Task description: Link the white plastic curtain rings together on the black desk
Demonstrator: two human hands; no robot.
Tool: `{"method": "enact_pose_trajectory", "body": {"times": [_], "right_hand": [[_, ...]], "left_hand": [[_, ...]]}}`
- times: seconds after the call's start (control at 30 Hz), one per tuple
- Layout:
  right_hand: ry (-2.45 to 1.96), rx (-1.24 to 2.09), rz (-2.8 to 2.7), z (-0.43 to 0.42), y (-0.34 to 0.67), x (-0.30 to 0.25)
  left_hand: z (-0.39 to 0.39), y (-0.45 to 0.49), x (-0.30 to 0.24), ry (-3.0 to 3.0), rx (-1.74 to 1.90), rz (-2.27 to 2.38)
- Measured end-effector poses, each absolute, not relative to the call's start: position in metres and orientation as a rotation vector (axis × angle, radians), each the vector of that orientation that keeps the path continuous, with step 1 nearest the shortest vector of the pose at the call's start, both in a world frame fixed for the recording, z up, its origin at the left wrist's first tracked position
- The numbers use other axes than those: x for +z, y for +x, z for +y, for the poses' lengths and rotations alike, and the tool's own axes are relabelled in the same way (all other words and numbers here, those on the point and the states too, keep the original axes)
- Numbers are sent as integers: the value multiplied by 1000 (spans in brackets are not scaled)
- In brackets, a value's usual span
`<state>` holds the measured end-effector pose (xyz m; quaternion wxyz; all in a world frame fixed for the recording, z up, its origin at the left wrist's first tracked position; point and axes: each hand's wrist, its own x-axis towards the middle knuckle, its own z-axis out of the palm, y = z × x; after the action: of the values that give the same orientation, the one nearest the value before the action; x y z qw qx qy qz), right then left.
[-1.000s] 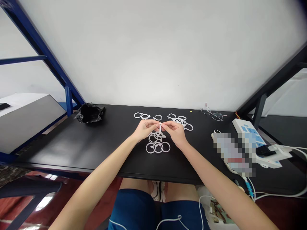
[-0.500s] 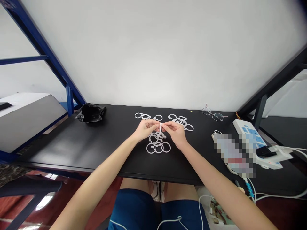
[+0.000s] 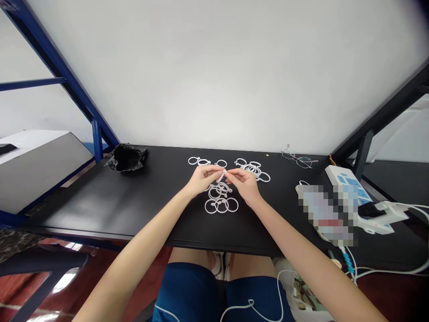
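My left hand (image 3: 201, 180) and my right hand (image 3: 244, 183) meet over the black table (image 3: 134, 201), and both pinch one white plastic ring (image 3: 221, 175) between their fingertips. Right below the hands lies a cluster of joined white rings (image 3: 220, 199). More loose white rings lie behind my left hand (image 3: 203, 162) and in a pile behind my right hand (image 3: 253, 170).
A crumpled black bag (image 3: 125, 157) sits at the back left. Eyeglasses (image 3: 299, 160) lie at the back right. A white power strip (image 3: 351, 190) with cables and a blurred object (image 3: 326, 214) occupy the right side. A blue frame (image 3: 95, 134) stands left.
The white ring between my fingertips has tilted from upright to slanted and sits slightly higher. Both hands stay in nearly the same place.
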<state>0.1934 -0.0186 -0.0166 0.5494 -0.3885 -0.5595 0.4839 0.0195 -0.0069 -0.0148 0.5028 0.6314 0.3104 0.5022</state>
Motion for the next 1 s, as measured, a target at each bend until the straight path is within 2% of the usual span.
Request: {"method": "enact_pose_trajectory", "body": {"times": [0.67, 1.0], "right_hand": [[-945, 1114, -1400, -20, 192, -18], [-1084, 1092, -1317, -17, 195, -17]], "left_hand": [[-9, 20, -10, 1546, 1171, 863], [4, 14, -18, 1378, 1282, 1114]]}}
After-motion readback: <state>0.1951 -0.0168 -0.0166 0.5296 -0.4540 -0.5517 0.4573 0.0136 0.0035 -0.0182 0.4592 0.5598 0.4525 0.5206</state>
